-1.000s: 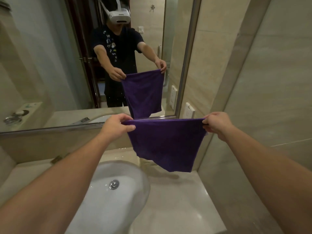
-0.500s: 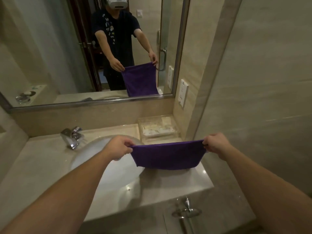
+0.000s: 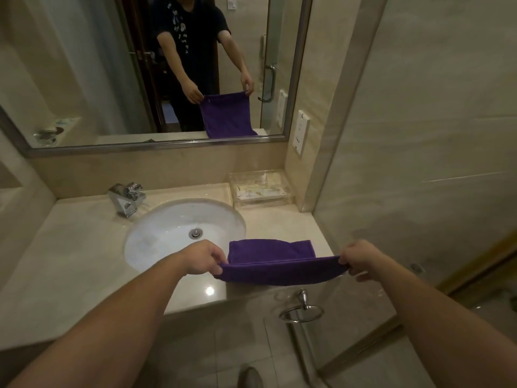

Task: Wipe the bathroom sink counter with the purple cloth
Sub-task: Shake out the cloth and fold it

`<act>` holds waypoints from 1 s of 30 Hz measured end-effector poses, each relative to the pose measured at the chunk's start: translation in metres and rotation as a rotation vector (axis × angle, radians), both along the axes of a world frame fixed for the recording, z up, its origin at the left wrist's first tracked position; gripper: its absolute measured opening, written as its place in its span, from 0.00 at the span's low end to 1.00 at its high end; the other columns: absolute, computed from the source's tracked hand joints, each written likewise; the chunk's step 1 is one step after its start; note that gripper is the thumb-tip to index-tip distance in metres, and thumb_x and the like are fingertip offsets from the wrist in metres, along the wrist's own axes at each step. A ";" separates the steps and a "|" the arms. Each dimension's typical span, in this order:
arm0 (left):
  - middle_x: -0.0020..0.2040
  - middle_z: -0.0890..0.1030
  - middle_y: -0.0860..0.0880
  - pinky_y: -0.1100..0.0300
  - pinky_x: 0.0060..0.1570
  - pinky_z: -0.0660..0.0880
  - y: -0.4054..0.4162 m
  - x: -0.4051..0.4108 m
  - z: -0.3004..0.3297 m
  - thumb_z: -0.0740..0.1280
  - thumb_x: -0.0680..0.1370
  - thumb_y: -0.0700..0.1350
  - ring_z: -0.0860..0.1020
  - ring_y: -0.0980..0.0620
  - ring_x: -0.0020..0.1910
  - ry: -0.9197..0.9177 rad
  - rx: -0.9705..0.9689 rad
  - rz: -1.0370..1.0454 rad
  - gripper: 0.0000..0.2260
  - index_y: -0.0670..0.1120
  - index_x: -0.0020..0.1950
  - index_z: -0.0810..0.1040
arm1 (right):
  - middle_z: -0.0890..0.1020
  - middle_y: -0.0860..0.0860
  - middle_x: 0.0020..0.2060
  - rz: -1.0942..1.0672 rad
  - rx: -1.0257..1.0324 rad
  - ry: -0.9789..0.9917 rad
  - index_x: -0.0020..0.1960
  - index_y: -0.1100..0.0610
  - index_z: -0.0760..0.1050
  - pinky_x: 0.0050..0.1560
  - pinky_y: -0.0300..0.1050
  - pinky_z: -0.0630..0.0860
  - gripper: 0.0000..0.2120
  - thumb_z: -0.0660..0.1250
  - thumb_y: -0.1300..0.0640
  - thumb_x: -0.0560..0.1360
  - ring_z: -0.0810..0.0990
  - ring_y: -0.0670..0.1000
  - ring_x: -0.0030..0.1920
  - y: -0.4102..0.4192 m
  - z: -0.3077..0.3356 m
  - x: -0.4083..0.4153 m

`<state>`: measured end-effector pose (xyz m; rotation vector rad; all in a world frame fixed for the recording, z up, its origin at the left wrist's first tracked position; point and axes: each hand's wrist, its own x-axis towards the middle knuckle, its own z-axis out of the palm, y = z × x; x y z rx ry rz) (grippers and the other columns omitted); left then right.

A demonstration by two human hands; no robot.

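Our left hand (image 3: 202, 257) and right hand (image 3: 361, 257) pinch the purple cloth (image 3: 279, 264) by its corners; we should lay it flat on the right counter (image 3: 279, 222), avoiding the clear tray (image 3: 261, 189).

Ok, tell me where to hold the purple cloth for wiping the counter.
The purple cloth lies partly on the counter, its near edge held up between the left hand and right hand. Probably best to lay it flat and press down from above on its middle: pinched corners leave it sagging.
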<state>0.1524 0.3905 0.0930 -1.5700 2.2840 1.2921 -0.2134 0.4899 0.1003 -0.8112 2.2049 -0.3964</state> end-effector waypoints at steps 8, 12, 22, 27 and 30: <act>0.41 0.84 0.48 0.64 0.35 0.75 -0.017 -0.005 -0.013 0.68 0.75 0.36 0.81 0.52 0.37 -0.019 0.036 0.050 0.07 0.48 0.46 0.82 | 0.81 0.55 0.37 0.107 0.044 0.124 0.47 0.60 0.82 0.37 0.44 0.74 0.07 0.65 0.62 0.75 0.76 0.53 0.36 -0.020 -0.009 -0.005; 0.41 0.84 0.47 0.65 0.35 0.73 -0.037 -0.011 -0.027 0.68 0.75 0.37 0.81 0.53 0.38 -0.026 0.038 0.089 0.06 0.46 0.46 0.83 | 0.78 0.54 0.31 0.123 0.023 0.127 0.46 0.63 0.83 0.30 0.39 0.69 0.08 0.64 0.63 0.74 0.74 0.53 0.32 -0.038 -0.020 -0.008; 0.36 0.81 0.49 0.63 0.38 0.73 -0.091 -0.028 -0.075 0.67 0.75 0.39 0.79 0.52 0.36 -0.111 0.054 0.158 0.06 0.48 0.44 0.82 | 0.82 0.50 0.34 0.175 0.062 0.090 0.40 0.53 0.82 0.39 0.43 0.78 0.10 0.65 0.65 0.73 0.82 0.54 0.41 -0.098 -0.065 -0.020; 0.35 0.80 0.53 0.63 0.36 0.71 -0.113 -0.036 -0.096 0.66 0.75 0.40 0.78 0.55 0.36 -0.137 0.052 0.224 0.07 0.51 0.44 0.81 | 0.82 0.51 0.36 0.171 0.053 0.075 0.38 0.53 0.79 0.45 0.46 0.79 0.10 0.65 0.65 0.73 0.83 0.55 0.44 -0.127 -0.085 -0.023; 0.36 0.79 0.54 0.63 0.36 0.70 -0.129 -0.041 -0.105 0.66 0.75 0.40 0.77 0.55 0.38 -0.141 0.043 0.243 0.08 0.53 0.41 0.80 | 0.82 0.52 0.35 0.167 0.063 0.074 0.39 0.54 0.79 0.45 0.48 0.81 0.09 0.65 0.65 0.73 0.83 0.56 0.40 -0.144 -0.098 -0.028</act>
